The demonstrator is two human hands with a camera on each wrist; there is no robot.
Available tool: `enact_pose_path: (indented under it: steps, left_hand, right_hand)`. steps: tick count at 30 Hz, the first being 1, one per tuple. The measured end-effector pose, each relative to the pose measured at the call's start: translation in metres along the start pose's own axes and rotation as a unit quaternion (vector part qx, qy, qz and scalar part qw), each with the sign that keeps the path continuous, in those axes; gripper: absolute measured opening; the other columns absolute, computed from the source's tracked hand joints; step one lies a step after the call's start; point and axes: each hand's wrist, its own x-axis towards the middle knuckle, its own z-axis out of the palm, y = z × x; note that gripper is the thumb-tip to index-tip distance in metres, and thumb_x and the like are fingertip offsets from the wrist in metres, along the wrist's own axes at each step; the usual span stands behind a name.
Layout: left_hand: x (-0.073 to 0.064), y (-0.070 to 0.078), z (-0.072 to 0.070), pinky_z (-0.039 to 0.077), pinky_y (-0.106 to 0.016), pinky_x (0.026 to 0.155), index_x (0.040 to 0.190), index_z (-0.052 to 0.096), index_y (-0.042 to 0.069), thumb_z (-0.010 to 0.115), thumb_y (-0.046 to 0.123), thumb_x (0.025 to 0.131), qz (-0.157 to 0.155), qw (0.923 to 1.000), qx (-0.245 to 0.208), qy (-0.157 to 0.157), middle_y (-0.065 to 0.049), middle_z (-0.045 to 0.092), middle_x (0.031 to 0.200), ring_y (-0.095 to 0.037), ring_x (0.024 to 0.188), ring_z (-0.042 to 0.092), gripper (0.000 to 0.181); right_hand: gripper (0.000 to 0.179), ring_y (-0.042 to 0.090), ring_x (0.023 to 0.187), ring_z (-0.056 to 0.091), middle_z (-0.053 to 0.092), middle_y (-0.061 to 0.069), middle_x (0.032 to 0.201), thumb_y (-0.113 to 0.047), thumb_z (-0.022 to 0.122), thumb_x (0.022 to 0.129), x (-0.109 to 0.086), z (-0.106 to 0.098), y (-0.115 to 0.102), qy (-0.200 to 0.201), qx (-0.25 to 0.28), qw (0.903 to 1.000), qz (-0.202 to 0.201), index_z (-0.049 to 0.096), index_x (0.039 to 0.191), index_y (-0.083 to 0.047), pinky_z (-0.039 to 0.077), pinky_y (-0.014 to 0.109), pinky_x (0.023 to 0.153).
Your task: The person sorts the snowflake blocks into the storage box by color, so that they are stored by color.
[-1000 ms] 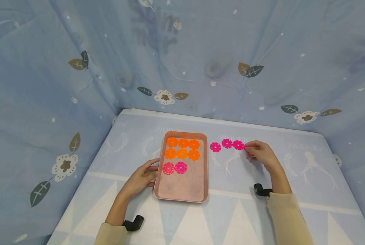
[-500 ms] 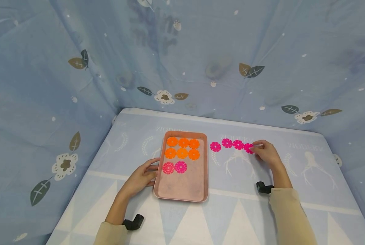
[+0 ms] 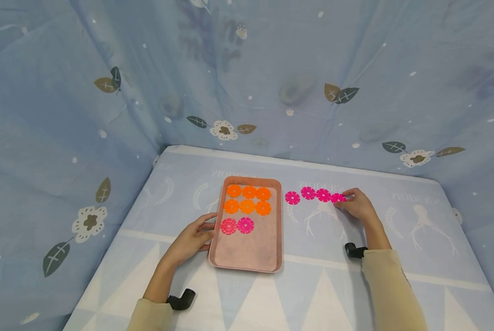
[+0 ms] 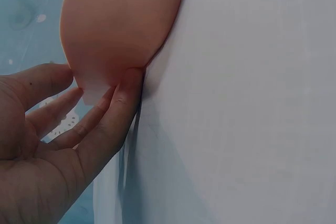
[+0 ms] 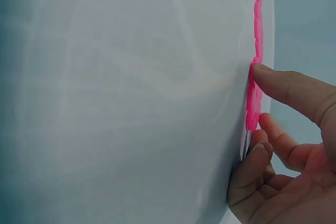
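On the table lies a shallow pink tray [image 3: 247, 257] holding two rows of orange snowflake discs [image 3: 247, 207] and two pink snowflake discs [image 3: 245, 225] below them. My left hand [image 3: 190, 240] touches the tray's left side with its fingers fairly straight. In the left wrist view, the fingers of my left hand [image 4: 68, 135] rest against the tray wall [image 4: 121, 24]. Right of the tray, my right hand [image 3: 359, 205] pinches a magenta snowflake disc [image 3: 338, 197], tilted at the right end of a row. The right wrist view shows this disc [image 5: 253, 98] between thumb and fingers.
Left of the held disc, several magenta snowflake discs [image 3: 307, 193] lie in a row on the patterned tablecloth [image 3: 313, 276]. A blue floral curtain [image 3: 247, 69] hangs behind the table. A black mount [image 3: 182, 299] sits at each wrist.
The right hand first moved slightly right, uncovering the end magenta disc that lay flat. Now it pinches that disc, which is tilted. The left hand and tray keep their place.
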Motion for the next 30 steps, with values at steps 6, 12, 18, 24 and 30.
enact_pose_path:
  steps: [6, 12, 18, 24, 30]
  left_hand:
    - [0.0006, -0.0011, 0.0002, 0.059, -0.043, 0.08, 0.151, 0.045, 0.018, 0.057, 0.007, 0.101, 0.002, 1.0, -0.003, -0.002, -0.02, 0.054, 0.135, -0.034, 0.114, 0.062, 0.052]
    - [0.0004, -0.0009, 0.0004, 0.059, -0.043, 0.081, 0.151, 0.044, 0.017, 0.057, 0.007, 0.101, 0.004, 1.0, -0.003, -0.005, -0.021, 0.053, 0.136, -0.035, 0.114, 0.062, 0.052]
    - [-0.0001, -0.0007, 0.0002, 0.059, -0.043, 0.081, 0.151, 0.043, 0.017, 0.057, 0.008, 0.102, 0.006, 0.9999, -0.003, -0.008, -0.022, 0.053, 0.137, -0.035, 0.113, 0.063, 0.052]
    - [0.0001, -0.0013, 0.0004, 0.059, -0.043, 0.081, 0.152, 0.043, 0.016, 0.057, 0.008, 0.102, 0.007, 0.9999, -0.007, -0.011, -0.023, 0.052, 0.137, -0.036, 0.113, 0.062, 0.052]
    - [0.0003, -0.0013, 0.0008, 0.059, -0.043, 0.081, 0.151, 0.043, 0.017, 0.057, 0.007, 0.102, 0.003, 0.9999, -0.01, -0.009, -0.022, 0.052, 0.137, -0.036, 0.114, 0.062, 0.052]
  right_hand:
    - [0.054, 0.043, 0.109, 0.051, 0.049, 0.032, 0.125, -0.018, 0.069, 0.093, -0.0004, -0.0022, -0.0018, 0.0, 0.016, 0.9998, 0.011, 0.042, 0.133, 0.008, 0.047, 0.054, 0.091]
    - [0.04, 0.031, 0.094, 0.057, 0.055, 0.027, 0.117, -0.014, 0.057, 0.099, -0.0011, -0.0039, 0.0013, 0.008, 0.034, 0.9994, 0.0, 0.046, 0.129, 0.009, 0.05, 0.034, 0.072]
    - [0.033, 0.023, 0.082, 0.054, 0.056, 0.018, 0.103, -0.012, 0.049, 0.102, -0.0006, -0.004, 0.0037, 0.011, 0.049, 0.9987, -0.005, 0.051, 0.128, 0.009, 0.049, 0.028, 0.065]
    - [0.033, 0.022, 0.081, 0.055, 0.057, 0.017, 0.101, -0.012, 0.048, 0.103, -0.0011, -0.0048, 0.0041, 0.009, 0.066, 0.9978, -0.006, 0.052, 0.128, 0.009, 0.05, 0.027, 0.064]
    - [0.034, 0.022, 0.081, 0.057, 0.059, 0.017, 0.105, -0.012, 0.049, 0.104, -0.0087, -0.0069, -0.0023, -0.006, 0.094, 0.9952, -0.024, 0.052, 0.131, 0.008, 0.052, 0.028, 0.067]
